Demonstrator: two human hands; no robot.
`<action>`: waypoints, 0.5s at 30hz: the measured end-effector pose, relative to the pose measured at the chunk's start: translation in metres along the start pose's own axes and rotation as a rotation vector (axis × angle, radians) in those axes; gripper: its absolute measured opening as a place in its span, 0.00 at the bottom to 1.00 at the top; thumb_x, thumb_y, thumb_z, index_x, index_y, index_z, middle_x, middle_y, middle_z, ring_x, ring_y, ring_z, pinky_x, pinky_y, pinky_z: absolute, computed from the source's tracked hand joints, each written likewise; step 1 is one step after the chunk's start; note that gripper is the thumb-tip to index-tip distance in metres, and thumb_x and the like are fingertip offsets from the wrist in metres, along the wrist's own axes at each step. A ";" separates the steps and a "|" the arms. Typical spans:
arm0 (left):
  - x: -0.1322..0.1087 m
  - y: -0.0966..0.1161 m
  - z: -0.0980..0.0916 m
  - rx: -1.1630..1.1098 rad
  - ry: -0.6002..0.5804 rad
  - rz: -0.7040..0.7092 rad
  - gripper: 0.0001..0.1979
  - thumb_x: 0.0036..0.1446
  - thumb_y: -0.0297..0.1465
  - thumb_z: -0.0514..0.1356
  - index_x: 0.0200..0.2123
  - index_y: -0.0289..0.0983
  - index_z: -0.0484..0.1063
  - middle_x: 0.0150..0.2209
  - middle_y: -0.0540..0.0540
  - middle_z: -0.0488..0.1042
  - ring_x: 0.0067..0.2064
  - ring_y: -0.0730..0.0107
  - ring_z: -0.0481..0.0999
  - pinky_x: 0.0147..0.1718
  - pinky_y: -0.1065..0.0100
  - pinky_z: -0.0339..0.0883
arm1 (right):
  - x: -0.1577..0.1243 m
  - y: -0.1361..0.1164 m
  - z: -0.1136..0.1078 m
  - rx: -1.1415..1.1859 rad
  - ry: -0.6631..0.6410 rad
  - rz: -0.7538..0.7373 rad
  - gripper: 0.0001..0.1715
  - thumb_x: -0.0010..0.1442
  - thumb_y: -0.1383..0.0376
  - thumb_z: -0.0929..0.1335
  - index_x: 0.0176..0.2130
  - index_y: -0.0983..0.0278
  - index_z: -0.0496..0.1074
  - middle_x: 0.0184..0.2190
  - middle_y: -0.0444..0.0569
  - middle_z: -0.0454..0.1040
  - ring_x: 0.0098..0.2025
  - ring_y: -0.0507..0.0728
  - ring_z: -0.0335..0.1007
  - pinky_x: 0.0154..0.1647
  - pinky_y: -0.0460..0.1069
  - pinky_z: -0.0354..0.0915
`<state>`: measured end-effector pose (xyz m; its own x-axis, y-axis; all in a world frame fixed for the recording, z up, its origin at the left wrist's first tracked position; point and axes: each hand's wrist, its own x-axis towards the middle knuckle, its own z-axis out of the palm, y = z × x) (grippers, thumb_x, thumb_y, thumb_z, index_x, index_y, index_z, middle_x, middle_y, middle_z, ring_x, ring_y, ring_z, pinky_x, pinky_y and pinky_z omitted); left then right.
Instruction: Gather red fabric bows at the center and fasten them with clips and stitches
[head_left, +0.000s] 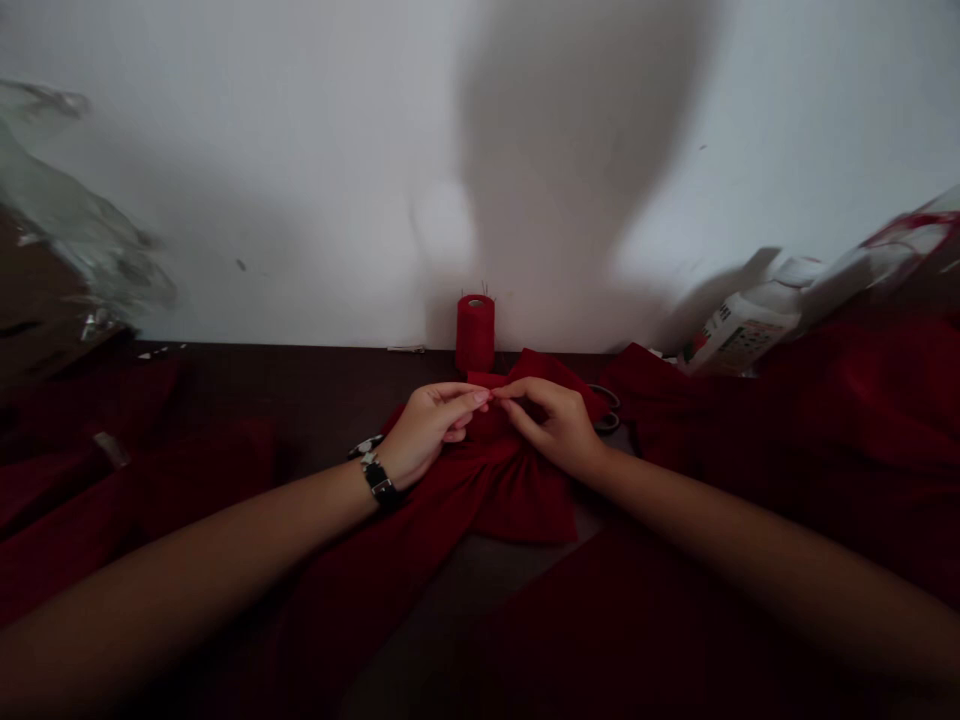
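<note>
My left hand (431, 430), with a dark watch strap at the wrist, pinches thumb against forefinger. Its fingertips meet those of my right hand (555, 420), which is closed in a pinch as well. Whatever lies between the fingertips is too small and dim to make out. Directly beneath both hands spreads a red cloth (517, 490), gathered into folds near its middle. Just behind them a spool of red thread (475, 335) stands upright by the wall, with thin pins or needles sticking up from its top. Scissors handles (609, 408) poke out from the cloth beside my right hand.
More red cloth (847, 430) is heaped on the right, and red pieces (135, 470) lie on the left. A white bottle (750, 320) leans at the back right. Clear plastic wrapping (82, 220) hangs over a brown box (37, 310) at far left. A white wall (300, 150) closes the back.
</note>
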<state>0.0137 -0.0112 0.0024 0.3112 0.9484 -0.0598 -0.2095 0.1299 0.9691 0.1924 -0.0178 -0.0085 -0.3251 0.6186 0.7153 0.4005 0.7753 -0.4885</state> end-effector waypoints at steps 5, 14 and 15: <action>0.001 0.000 0.000 -0.006 0.000 -0.004 0.08 0.44 0.33 0.68 0.28 0.34 0.78 0.24 0.51 0.67 0.22 0.83 0.52 0.17 0.77 0.42 | 0.000 0.001 0.000 -0.015 0.007 -0.031 0.08 0.59 0.72 0.65 0.39 0.65 0.72 0.36 0.48 0.78 0.37 0.52 0.74 0.41 0.46 0.70; 0.002 -0.001 0.000 0.009 0.012 -0.019 0.08 0.43 0.31 0.69 0.29 0.34 0.78 0.20 0.54 0.63 0.21 0.84 0.52 0.16 0.79 0.43 | -0.001 0.001 0.000 0.005 0.004 -0.016 0.07 0.59 0.70 0.65 0.38 0.65 0.73 0.36 0.49 0.78 0.37 0.52 0.74 0.40 0.47 0.70; 0.002 -0.001 0.000 0.012 0.014 -0.023 0.08 0.43 0.31 0.69 0.29 0.34 0.78 0.20 0.54 0.62 0.20 0.84 0.52 0.16 0.79 0.43 | 0.000 0.000 0.000 0.018 -0.001 0.001 0.07 0.59 0.70 0.65 0.38 0.65 0.73 0.36 0.49 0.78 0.37 0.52 0.74 0.40 0.47 0.70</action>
<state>0.0145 -0.0092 0.0011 0.3027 0.9493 -0.0851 -0.1912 0.1480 0.9703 0.1926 -0.0182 -0.0085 -0.3255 0.6198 0.7141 0.3856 0.7766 -0.4982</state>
